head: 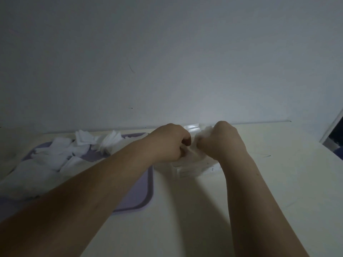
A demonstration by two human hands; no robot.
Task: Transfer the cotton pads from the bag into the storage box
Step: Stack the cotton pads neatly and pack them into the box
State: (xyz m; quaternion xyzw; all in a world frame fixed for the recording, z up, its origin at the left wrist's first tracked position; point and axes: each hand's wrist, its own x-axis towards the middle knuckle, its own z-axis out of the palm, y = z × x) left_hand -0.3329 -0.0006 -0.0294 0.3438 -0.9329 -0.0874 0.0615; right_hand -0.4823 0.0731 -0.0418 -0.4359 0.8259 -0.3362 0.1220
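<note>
A clear plastic storage box (pixel 193 168) stands on the white table, mostly hidden behind my hands. My left hand (pixel 169 141) and my right hand (pixel 220 140) are both curled over the top of the box. White cotton pads (pixel 205 129) show above my right hand's fingers and between the two hands; both hands seem to grip this stack. Several loose white cotton pads (pixel 61 154) lie spread over a lilac tray to the left. The bag is not plainly visible.
The lilac tray (pixel 138 193) lies flat at the left, under my left forearm. A white wall (pixel 167 62) rises just behind the table's far edge. A dark opening (pixel 336 134) shows at the far right edge.
</note>
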